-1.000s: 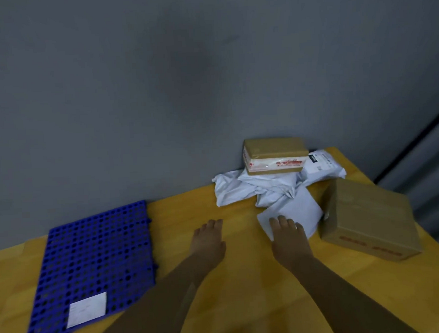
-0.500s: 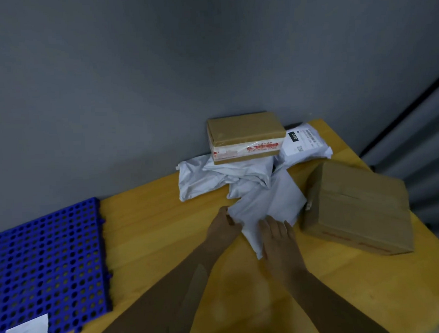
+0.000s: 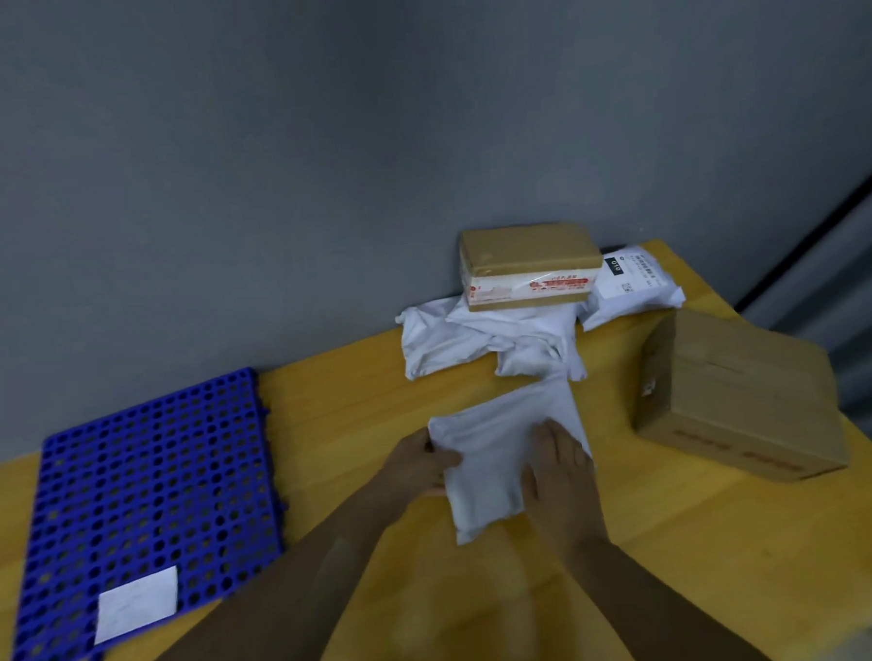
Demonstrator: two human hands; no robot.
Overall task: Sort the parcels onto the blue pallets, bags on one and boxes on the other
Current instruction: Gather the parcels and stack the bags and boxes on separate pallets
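Note:
A flat white bag (image 3: 501, 453) lies on the wooden table (image 3: 351, 385), pulled clear of the pile. My left hand (image 3: 421, 465) grips its left edge, thumb on top. My right hand (image 3: 558, 480) holds its right side with fingers laid over it. Behind it sit crumpled white bags (image 3: 474, 336), a small brown box (image 3: 529, 267) with red print resting on them, and a labelled white bag (image 3: 633, 282). A large brown box (image 3: 740, 395) stands at the right. One blue pallet (image 3: 144, 497) lies at the left with a white label (image 3: 137, 603) on it.
A grey wall (image 3: 314, 159) runs close behind the table. The table's right edge falls away beside the large box, with a grey shutter-like surface (image 3: 854, 258) beyond it.
Both hands took hold of the flat white bag and drew it toward me, away from the pile. The view swung right and then back left, so the pallet shows fully again.

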